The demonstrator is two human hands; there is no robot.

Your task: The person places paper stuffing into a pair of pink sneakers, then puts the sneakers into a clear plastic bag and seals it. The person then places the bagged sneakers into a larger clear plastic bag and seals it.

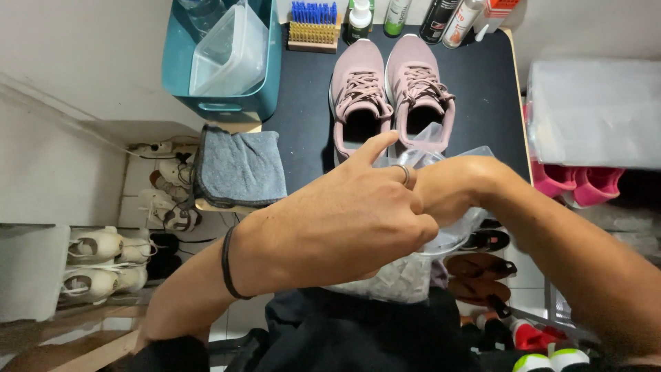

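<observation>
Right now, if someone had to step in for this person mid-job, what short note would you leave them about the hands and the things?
Left hand: grips the rim of a clear plastic bag, held close to the body.
Right hand: plunged into the bag mouth, fingers hidden, so what it grips cannot be told.
Pair of mauve sneakers: side by side on the black table, laces tied, untouched.
Nearby: brush with blue bristles, bottles at the table's back edge, folded grey cloth, teal bin.
Done: bag opened. Left: sneakers, brush and cloth not yet handled.
</observation>
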